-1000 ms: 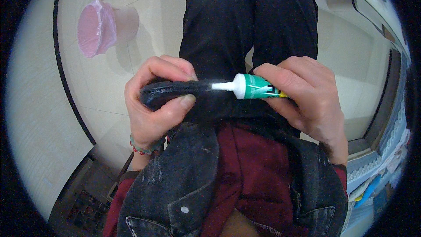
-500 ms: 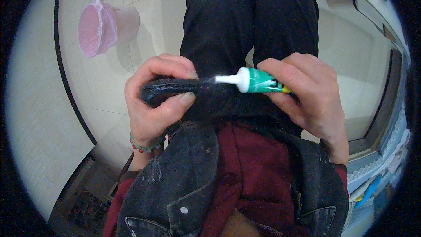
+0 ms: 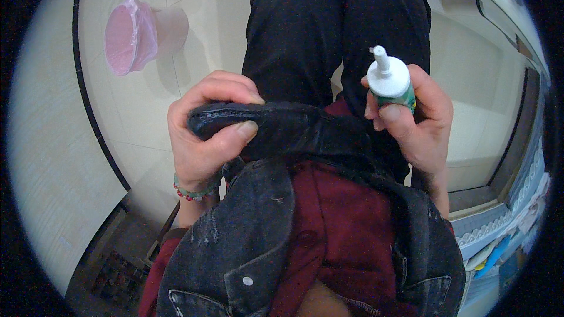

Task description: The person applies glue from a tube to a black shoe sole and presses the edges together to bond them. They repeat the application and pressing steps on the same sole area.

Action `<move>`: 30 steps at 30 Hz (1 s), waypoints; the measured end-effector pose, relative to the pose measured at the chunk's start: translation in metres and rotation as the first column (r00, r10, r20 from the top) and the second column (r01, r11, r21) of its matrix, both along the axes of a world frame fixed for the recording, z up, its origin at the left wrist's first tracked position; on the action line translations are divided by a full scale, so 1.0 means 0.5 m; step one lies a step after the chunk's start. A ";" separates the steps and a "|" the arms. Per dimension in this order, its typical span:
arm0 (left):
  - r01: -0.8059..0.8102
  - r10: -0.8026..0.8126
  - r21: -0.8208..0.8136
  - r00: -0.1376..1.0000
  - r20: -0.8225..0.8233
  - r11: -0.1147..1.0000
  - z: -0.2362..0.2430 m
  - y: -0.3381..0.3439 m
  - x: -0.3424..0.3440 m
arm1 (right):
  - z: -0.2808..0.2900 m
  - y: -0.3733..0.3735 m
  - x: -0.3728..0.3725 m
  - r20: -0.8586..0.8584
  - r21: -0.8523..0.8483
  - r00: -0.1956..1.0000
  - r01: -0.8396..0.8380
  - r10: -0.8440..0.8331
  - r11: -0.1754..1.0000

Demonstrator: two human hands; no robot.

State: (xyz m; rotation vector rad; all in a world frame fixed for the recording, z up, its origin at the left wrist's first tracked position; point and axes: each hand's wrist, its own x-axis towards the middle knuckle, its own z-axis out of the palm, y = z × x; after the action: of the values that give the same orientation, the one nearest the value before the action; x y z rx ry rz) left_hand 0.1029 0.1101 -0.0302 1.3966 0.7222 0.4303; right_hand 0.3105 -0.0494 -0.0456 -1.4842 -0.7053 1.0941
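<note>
My left hand [image 3: 202, 126] is closed, pinching a folded black denim piece [image 3: 288, 120] between thumb and fingers. A shiny, wet-looking streak runs along the left end of its edge. The piece stretches right across my lap toward the black denim jacket [image 3: 247, 223]; where it joins is hard to make out. In my right hand [image 3: 426, 123], closed around it, is a green glue tube [image 3: 395, 91] with a white cap-shaped shoulder and narrow nozzle. The nozzle points up and away, apart from the denim, with a small bit of something at its tip.
Beyond my left hand, a pink bin [image 3: 170, 29] with a pink liner stands on the tiled floor. My black-trousered legs [image 3: 294, 35] lie ahead. A pale panel [image 3: 64, 141] fills the left side, and a white lace-edged cloth [image 3: 499, 223] hangs at the right.
The glue tube has swung from lying sideways with its nozzle at the denim to pointing up, away to the right. More of the denim strip shows. My left hand keeps its hold.
</note>
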 end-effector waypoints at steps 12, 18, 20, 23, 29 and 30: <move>0.039 -0.040 0.014 0.997 0.067 0.999 -0.007 0.003 -0.005 | -0.009 0.010 -0.020 -0.065 0.004 0.998 0.009 -0.009 1.000; 0.034 -0.035 0.024 0.997 0.067 0.999 -0.002 -0.009 -0.008 | -0.007 0.004 -0.035 -0.125 0.065 0.990 -0.054 0.062 0.996; 0.029 -0.032 0.043 0.997 0.067 0.999 0.000 -0.009 -0.006 | -0.009 0.009 -0.045 -0.058 0.090 0.994 -0.089 0.094 0.992; 0.003 -0.005 0.034 0.999 0.046 0.999 0.010 -0.012 -0.003 | -0.004 0.014 -0.059 -0.010 0.039 0.999 -0.032 0.033 0.999; 0.057 -0.065 0.103 0.995 0.082 0.993 0.024 -0.012 0.005 | 0.002 0.004 -0.064 0.014 -0.033 1.000 -0.002 0.002 0.999; 0.039 -0.046 0.077 0.996 0.083 0.996 0.028 -0.017 0.008 | 0.006 -0.002 -0.062 -0.007 -0.052 1.000 0.012 -0.013 0.999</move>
State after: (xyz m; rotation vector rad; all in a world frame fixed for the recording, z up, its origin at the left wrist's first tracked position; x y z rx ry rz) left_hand 0.1069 0.1015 -0.0164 1.4528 0.6117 0.4845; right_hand 0.2795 -0.0502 -0.0427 -1.5267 -0.6661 1.1150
